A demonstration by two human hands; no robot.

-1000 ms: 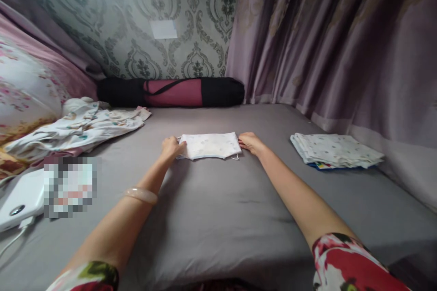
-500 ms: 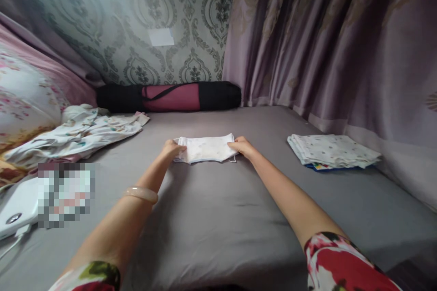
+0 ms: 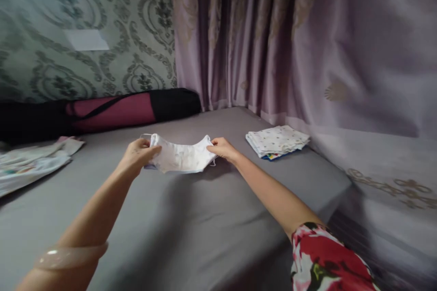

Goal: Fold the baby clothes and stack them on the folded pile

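A folded white garment with faint print and thin ties at its ends hangs between my two hands, its middle sagging and its shadow falling on the grey sheet. My left hand pinches its left end, thumb on top. At the opposite end, the thumb and fingers of my right hand are closed on the corner. Just to the right of that hand, a stack of folded printed cloths lies on the bed, with a blue and colourful edge showing underneath.
The grey-sheeted bed spreads below my arms. A long black and maroon bag lies along the patterned wall. Rumpled light clothing is at the left, and mauve curtains hang at the back and right.
The view has swung right. Both hands have lifted the garment off the sheet, and its middle now droops. The folded stack appears nearer to my right hand.
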